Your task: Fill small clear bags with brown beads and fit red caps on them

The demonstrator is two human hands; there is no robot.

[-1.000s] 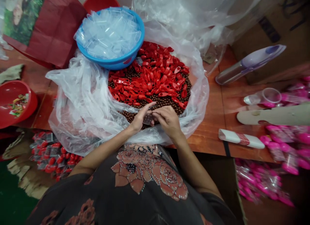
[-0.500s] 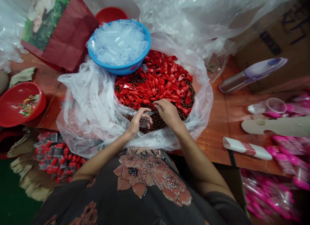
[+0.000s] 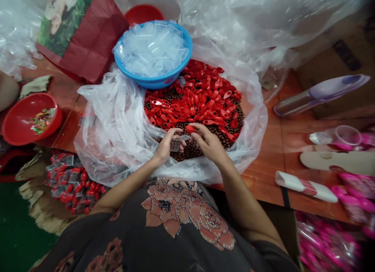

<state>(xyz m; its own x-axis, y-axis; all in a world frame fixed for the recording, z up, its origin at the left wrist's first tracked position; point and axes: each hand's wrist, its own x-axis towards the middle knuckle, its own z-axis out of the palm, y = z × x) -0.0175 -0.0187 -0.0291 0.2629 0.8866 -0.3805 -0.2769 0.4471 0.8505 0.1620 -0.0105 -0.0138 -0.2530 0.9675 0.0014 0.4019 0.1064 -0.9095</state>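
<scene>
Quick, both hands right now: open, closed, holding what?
Left hand: closed around a clear container.
Right hand: closed, a red plastic piece in its fingers.

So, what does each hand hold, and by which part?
Left hand: a clear plastic container, gripped around its body. Right hand: a red piece, pinched between thumb and fingers; which end is unclear.

No legible txt; mkgs [image 3: 347, 55] on box [image 3: 327, 67] blurred.
</scene>
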